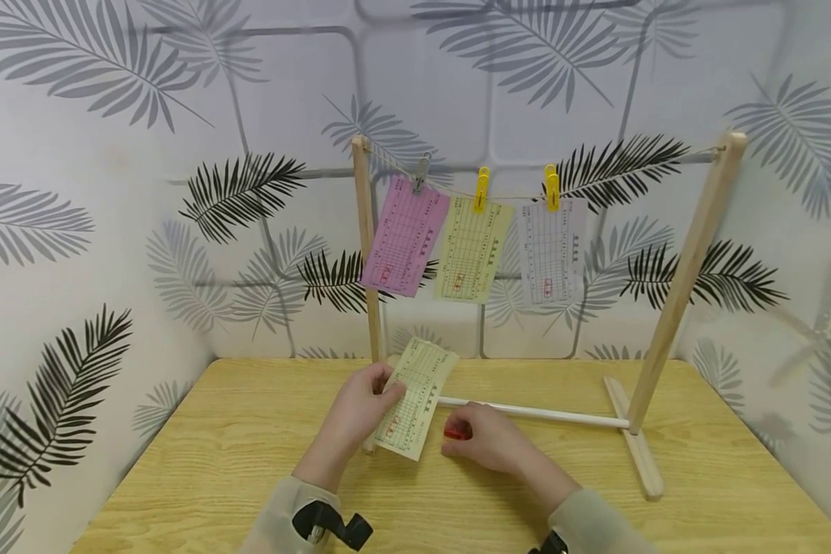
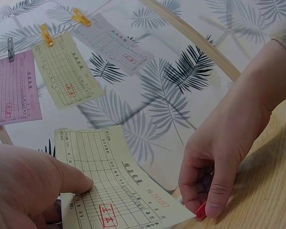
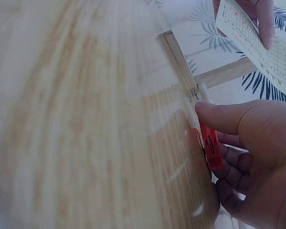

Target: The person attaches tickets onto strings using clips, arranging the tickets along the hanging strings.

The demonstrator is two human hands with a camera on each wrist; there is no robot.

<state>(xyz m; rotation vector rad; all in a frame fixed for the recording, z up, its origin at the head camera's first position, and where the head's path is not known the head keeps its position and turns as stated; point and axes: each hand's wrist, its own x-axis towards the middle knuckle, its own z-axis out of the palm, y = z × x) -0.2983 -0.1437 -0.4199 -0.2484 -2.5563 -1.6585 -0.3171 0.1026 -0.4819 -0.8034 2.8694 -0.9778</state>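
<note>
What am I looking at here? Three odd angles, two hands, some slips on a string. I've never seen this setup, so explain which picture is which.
No machine: a person works bare-handed with cameras on the head and on each wrist. The wide picture is the head view, looking down at a wooden table. On it stands a wooden rack with a string holding three clipped slips: pink, yellow, white. The left hand holds another yellow slip. The right hand pinches a red clip at the table. The other pictures are the wrist cameras' close views.
</note>
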